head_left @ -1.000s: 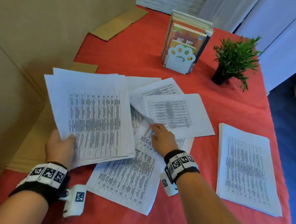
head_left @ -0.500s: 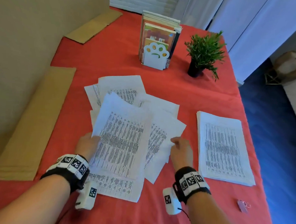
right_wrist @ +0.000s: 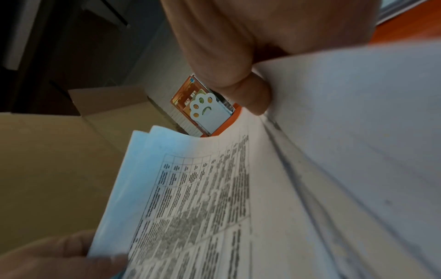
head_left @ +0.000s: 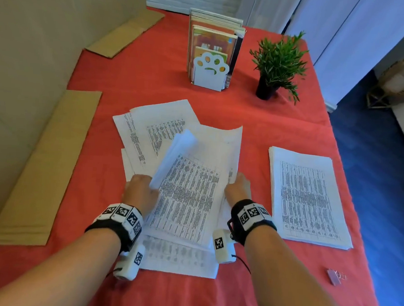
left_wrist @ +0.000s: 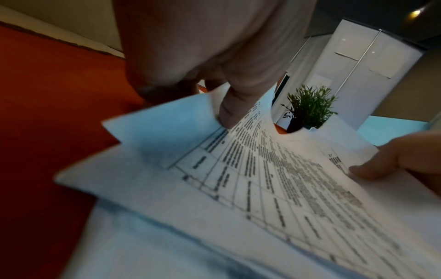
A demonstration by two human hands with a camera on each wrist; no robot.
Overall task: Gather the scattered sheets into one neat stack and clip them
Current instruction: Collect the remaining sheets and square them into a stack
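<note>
Fingers (left_wrist: 229,111) of the left hand (head_left: 140,194) curl around the left edge of a bundle of printed sheets (head_left: 189,194); the thumb presses on the top page in the left wrist view. The right hand (head_left: 237,189) pinches the right edge of the same bundle, thumb on top. The bundle is held at the centre of the head view, bowed into a trough, its far left corner curling up.

More loose sheets (head_left: 150,131) lie fanned on the red surface (head_left: 222,107) just above and left of the bundle, and one sheet (head_left: 179,259) lies beneath the wrists at lower centre. A squared stack (head_left: 306,198) lies apart at centre right. A small clip (head_left: 335,276) lies at the lower right of the frame, well apart from both hands.

Step in hand: gathering. It appears incomplete, since several sheets are not yet in the bundle.

Next move, as judged: lay the bundle on the remaining sheets or draw them under it, then square the edges against the surface. Whether the stack at centre right belongs to the set cannot be told. Clipping calls for one hand to release and reach to the lower right.
</note>
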